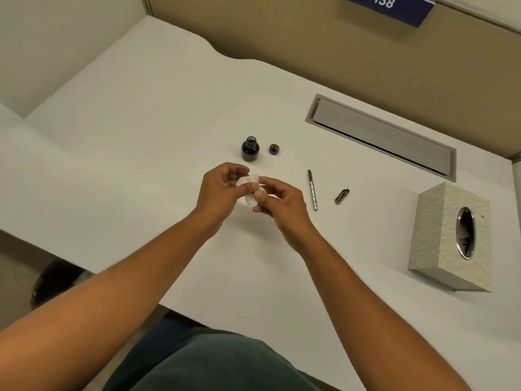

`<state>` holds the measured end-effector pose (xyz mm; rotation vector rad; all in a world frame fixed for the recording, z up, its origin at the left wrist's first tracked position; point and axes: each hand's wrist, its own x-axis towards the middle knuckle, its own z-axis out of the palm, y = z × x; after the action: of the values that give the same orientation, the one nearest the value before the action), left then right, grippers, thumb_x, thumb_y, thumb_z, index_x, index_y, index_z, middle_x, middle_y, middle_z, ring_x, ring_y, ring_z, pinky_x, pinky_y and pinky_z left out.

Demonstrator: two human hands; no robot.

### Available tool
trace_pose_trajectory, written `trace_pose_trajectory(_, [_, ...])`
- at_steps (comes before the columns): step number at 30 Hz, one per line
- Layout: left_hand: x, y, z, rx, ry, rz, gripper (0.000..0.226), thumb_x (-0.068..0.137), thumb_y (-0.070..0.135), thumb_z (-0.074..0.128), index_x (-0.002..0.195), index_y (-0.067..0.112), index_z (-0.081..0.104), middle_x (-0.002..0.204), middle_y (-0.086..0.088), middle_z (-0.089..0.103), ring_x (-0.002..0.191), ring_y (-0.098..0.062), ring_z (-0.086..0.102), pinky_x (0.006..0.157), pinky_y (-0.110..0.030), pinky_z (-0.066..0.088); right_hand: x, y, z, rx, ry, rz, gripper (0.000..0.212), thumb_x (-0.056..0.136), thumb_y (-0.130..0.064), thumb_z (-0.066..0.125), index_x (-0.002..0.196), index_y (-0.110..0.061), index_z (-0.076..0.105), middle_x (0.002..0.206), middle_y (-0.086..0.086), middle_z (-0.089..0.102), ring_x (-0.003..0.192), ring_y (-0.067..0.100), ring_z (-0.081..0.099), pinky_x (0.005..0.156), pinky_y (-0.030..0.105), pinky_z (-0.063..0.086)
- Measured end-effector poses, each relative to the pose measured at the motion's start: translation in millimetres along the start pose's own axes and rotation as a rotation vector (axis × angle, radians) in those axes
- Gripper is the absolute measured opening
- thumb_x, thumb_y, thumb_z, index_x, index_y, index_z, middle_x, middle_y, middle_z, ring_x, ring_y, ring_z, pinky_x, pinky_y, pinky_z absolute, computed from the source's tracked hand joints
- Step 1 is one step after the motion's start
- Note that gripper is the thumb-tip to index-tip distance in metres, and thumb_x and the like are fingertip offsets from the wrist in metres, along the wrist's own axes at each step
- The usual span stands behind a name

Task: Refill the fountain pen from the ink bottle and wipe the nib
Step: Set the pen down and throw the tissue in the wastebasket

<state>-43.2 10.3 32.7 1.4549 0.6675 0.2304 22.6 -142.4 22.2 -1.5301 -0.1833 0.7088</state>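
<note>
Two bare hands meet above the middle of the white counter (141, 136) in the single head view, both busy with a crumpled white tissue (249, 185). The left hand (218, 190) holds the tissue's upper part, its fingers (238, 168) curled over the top and its thumb against the paper. The right hand (282, 203) pinches the tissue's lower part between thumb and curled fingers (260, 196); a small dark end shows just under those fingers, but whether it is part of the pen cannot be told, as the tissue and fingers cover it. Just beyond the left fingers stands the ink bottle (250, 149), upright, uncapped and dark with ink, apart from both hands. Its cap (274, 149) lies just beside the bottle, beyond the right fingers, open side turned toward the camera. To the outer side of the right fingers a slim metal pen barrel (313, 190) lies flat on the counter, near the hand without touching it, its pointed end away from the person. Farther out the same way lies a short dark pen cap (342, 196) with a clip. Well apart from the fingers, still farther that way, a patterned tissue box (439, 235) rests with its oval opening in view. Beyond the pen parts, a long grey cable hatch (380, 134) is set into the counter near the tan partition, which bears a blue sign (392, 7) reading 138.
</note>
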Motion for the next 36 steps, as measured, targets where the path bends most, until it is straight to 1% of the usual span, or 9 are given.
trace_pose_trajectory(4, [-16, 0, -41, -0.146, 0.046, -0.061, 0.022, 0.091, 0.017, 0.082, 0.111, 0.011, 0.077, 0.104, -0.007, 0.080, 0.102, -0.022, 0.078, 0.089, -0.041, 0.065, 1, -5, 33, -0.008, -0.043, 0.015, 0.024, 0.099, -0.009, 0.071, 0.123, -0.010, 0.078, 0.116, 0.008, 0.080, 0.092, 0.023, 0.077, 0.091, 0.034, 0.063])
trace_pose_trajectory(8, [-33, -3, -88, -0.235, 0.123, -0.120, 0.016, 0.100, 0.016, 0.071, 0.113, 0.009, 0.077, 0.100, -0.005, 0.081, 0.090, -0.020, 0.079, 0.078, -0.036, 0.065, 0, -7, 76, -0.053, -0.082, 0.025, 0.019, 0.097, -0.008, 0.073, 0.114, -0.007, 0.080, 0.111, 0.009, 0.081, 0.101, 0.028, 0.079, 0.092, 0.035, 0.064])
trace_pose_trajectory(12, [-51, -13, -139, -0.216, 0.143, -0.113, 0.019, 0.095, 0.011, 0.077, 0.112, 0.004, 0.079, 0.104, -0.008, 0.081, 0.097, -0.023, 0.079, 0.084, -0.034, 0.065, -2, -7, 129, -0.122, -0.127, 0.045, 0.015, 0.094, -0.005, 0.076, 0.108, -0.004, 0.081, 0.105, 0.012, 0.080, 0.091, 0.024, 0.081, 0.089, 0.034, 0.065])
trace_pose_trajectory(16, [-69, -22, -195, -0.199, 0.173, -0.119, 0.017, 0.089, 0.015, 0.083, 0.105, 0.009, 0.082, 0.109, -0.008, 0.081, 0.104, -0.025, 0.078, 0.089, -0.036, 0.064, -9, -5, 190, -0.130, -0.173, 0.065, 0.026, 0.089, -0.006, 0.083, 0.114, -0.004, 0.076, 0.106, 0.019, 0.075, 0.090, 0.025, 0.080, 0.086, 0.033, 0.066])
trace_pose_trajectory(22, [-95, -32, -283, -0.163, 0.344, -0.104, 0.020, 0.084, 0.014, 0.089, 0.101, 0.013, 0.078, 0.104, -0.008, 0.078, 0.100, -0.026, 0.077, 0.086, -0.036, 0.066, -27, 0, 282, -0.133, -0.261, 0.125, 0.021, 0.102, -0.007, 0.065, 0.121, -0.007, 0.074, 0.114, 0.014, 0.079, 0.098, 0.027, 0.081, 0.092, 0.036, 0.065])
trace_pose_trajectory(26, [-119, -40, -345, -0.144, 0.457, -0.064, 0.029, 0.078, 0.019, 0.094, 0.100, 0.012, 0.077, 0.101, -0.010, 0.078, 0.094, -0.023, 0.078, 0.082, -0.031, 0.065, -43, 9, 350, -0.310, -0.351, -0.015, 0.027, 0.100, -0.021, 0.072, 0.125, -0.012, 0.074, 0.116, 0.006, 0.079, 0.102, 0.018, 0.079, 0.087, 0.032, 0.066])
trace_pose_trajectory(28, [-131, -46, -375, -0.132, 0.478, -0.039, 0.029, 0.076, 0.021, 0.094, 0.097, 0.013, 0.077, 0.096, -0.009, 0.079, 0.090, -0.020, 0.079, 0.082, -0.030, 0.065, -49, 16, 384, -0.373, -0.374, -0.071, 0.023, 0.099, -0.018, 0.074, 0.121, -0.011, 0.077, 0.109, 0.002, 0.080, 0.097, 0.015, 0.079, 0.082, 0.029, 0.066])
trace_pose_trajectory(33, [-158, -77, -449, -0.202, 0.477, -0.017, 0.023, 0.081, 0.004, 0.088, 0.094, 0.021, 0.080, 0.095, 0.000, 0.083, 0.096, -0.018, 0.079, 0.094, -0.039, 0.063, -59, 34, 456, -0.346, -0.448, 0.027, 0.013, 0.100, -0.008, 0.070, 0.109, -0.010, 0.079, 0.095, 0.000, 0.081, 0.093, 0.024, 0.079, 0.083, 0.031, 0.066])
trace_pose_trajectory(36, [-175, -91, -483, -0.341, 0.457, -0.030, 0.024, 0.085, -0.006, 0.080, 0.093, 0.017, 0.079, 0.091, 0.000, 0.083, 0.094, -0.018, 0.079, 0.089, -0.035, 0.065, -65, 45, 487, -0.275, -0.482, 0.159, 0.010, 0.099, -0.007, 0.071, 0.107, -0.003, 0.073, 0.091, 0.006, 0.081, 0.084, 0.019, 0.077, 0.078, 0.028, 0.064])
